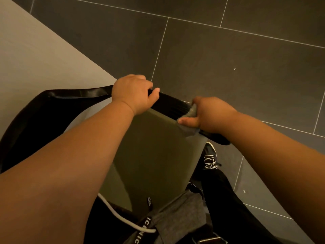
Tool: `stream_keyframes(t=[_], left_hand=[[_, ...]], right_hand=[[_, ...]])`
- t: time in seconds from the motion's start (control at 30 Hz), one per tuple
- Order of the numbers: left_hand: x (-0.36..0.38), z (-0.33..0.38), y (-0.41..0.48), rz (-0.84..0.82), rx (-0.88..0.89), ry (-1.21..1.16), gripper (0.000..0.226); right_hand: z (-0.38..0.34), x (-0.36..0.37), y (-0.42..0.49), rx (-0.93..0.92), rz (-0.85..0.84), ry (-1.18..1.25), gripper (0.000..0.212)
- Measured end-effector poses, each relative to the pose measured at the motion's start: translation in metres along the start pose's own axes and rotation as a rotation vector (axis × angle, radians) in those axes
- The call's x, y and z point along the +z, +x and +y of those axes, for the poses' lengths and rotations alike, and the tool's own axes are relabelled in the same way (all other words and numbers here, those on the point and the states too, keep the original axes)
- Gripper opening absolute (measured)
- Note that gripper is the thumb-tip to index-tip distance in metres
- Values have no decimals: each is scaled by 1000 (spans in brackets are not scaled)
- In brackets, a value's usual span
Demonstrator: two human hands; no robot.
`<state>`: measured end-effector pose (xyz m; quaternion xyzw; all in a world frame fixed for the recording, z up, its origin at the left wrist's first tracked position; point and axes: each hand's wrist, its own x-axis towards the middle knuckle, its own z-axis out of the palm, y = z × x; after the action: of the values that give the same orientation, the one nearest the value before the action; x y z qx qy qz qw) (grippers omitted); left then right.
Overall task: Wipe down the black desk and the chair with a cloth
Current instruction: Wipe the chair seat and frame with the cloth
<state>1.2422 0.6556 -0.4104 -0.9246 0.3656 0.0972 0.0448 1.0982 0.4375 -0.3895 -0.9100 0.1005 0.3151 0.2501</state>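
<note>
- Left hand (133, 94) grips the black top edge of the chair (168, 104)
- Right hand (209, 114) clenches a grey cloth (190, 118) against that same edge, nearer the chair's right end, above the tiled floor (228, 55)

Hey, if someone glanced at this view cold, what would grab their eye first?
Two bare forearms reaching in from below, meeting on the chair in the middle. The left hand grips its black top edge, while the right hand presses a grey cloth around that edge further right. Behind them lies a dark tiled floor.
</note>
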Motion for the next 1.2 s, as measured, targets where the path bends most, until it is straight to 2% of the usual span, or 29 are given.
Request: stream_keyframes(t=[0.1, 0.23, 0.33, 0.43, 0.57, 0.67, 0.8, 1.0, 1.2], left_hand=[[-1, 0, 0, -20, -3, 22, 62], [-2, 10, -1, -28, -56, 10, 65], [-4, 28, -3, -62, -146, -20, 55], [-11, 78, -3, -106, -31, -37, 56], [-5, 126, -7, -41, 31, 16, 58], [-3, 123, -9, -38, 23, 21, 56], [-6, 125, -10, -23, 28, 18, 54], [-2, 124, -8, 9, 11, 36, 53], [-2, 125, -9, -18, -14, 39, 55]], right_hand=[[-7, 1, 9, -45, 27, -3, 67], [33, 10, -36, -41, 55, 17, 69], [55, 19, -67, -50, 77, 48, 73], [52, 22, -58, -62, 82, -13, 75], [38, 23, -33, -89, 98, 92, 68], [51, 30, -54, -73, 140, 226, 65], [82, 45, -97, -7, 125, 349, 75], [58, 39, -60, -25, 208, 224, 65], [79, 51, -87, -56, 220, 321, 63]])
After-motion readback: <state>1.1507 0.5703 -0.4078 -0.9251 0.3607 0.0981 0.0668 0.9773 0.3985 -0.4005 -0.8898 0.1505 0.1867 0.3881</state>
